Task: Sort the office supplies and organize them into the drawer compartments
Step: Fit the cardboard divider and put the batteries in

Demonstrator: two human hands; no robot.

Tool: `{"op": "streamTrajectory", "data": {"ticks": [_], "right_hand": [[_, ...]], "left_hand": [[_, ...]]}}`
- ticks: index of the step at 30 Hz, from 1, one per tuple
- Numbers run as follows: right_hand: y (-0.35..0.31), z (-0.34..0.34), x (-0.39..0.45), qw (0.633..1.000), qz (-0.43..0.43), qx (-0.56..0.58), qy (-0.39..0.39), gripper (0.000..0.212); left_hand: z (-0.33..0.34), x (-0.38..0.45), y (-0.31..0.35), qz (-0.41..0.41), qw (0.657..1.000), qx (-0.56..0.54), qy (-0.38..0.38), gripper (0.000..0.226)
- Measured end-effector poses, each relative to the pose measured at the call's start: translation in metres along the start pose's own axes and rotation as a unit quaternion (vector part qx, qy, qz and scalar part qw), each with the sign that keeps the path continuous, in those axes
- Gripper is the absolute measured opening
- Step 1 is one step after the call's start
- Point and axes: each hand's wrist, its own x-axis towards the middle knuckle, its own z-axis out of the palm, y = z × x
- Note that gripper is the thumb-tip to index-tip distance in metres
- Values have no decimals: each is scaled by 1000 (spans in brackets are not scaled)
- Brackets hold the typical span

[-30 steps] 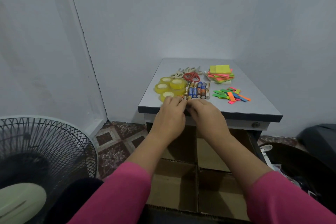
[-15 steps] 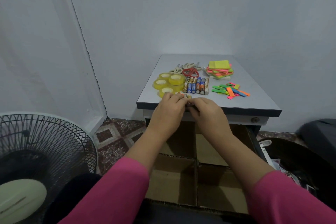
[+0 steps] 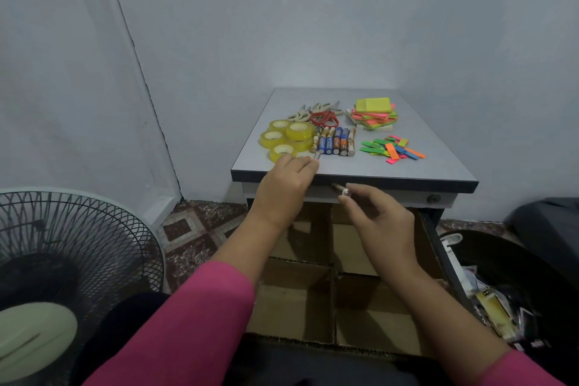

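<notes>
On the grey desk top [image 3: 438, 166] lie several yellow tape rolls [image 3: 286, 138], a row of batteries [image 3: 335, 141], scissors [image 3: 322, 116], a stack of sticky notes [image 3: 374, 113] and loose coloured flags [image 3: 391, 149]. My left hand [image 3: 286, 188] is at the desk's front edge and pinches a battery [image 3: 317, 156] by the row's near end. In front of the desk edge my right hand [image 3: 380, 222] pinches another battery [image 3: 341, 190], held over the open drawer [image 3: 354, 301] with its cardboard compartments.
A standing fan [image 3: 62, 276] fills the lower left. A dark bin [image 3: 517, 285] with packets sits at the right of the drawer. The desk stands in a corner against grey walls, over a patterned tile floor [image 3: 200, 229].
My hands, close together at the desk's front edge before, have parted. The right hand has drawn back off the desk with a battery; the left stays by the row.
</notes>
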Motion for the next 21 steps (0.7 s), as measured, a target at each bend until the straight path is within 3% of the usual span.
{"op": "streamTrajectory", "data": {"ticks": [5,7,9,12,15,18,21], "right_hand": [[7,0,-15,995,69,76,-4,25],[9,-1,-18,993,82,88,-6,26],[13,-1,-21,991,95,98,-4,25],[21,-3,-23,986,123,110,6,22],[28,-3,-22,978,162,131,8,18],[31,-1,-21,976,181,126,2,18],[32,2,-23,978,177,113,1,17]], "left_hand": [[3,2,1,-49,999,-9,-1,29],[-5,6,8,-111,992,-59,25,22],[-20,10,18,-237,956,-168,43,23],[-46,10,30,-397,856,-332,-12,26],[-71,-5,26,-380,818,-395,-175,22],[-81,-29,19,-273,776,-395,-408,21],[-68,-50,28,-178,714,-348,-580,22]]}}
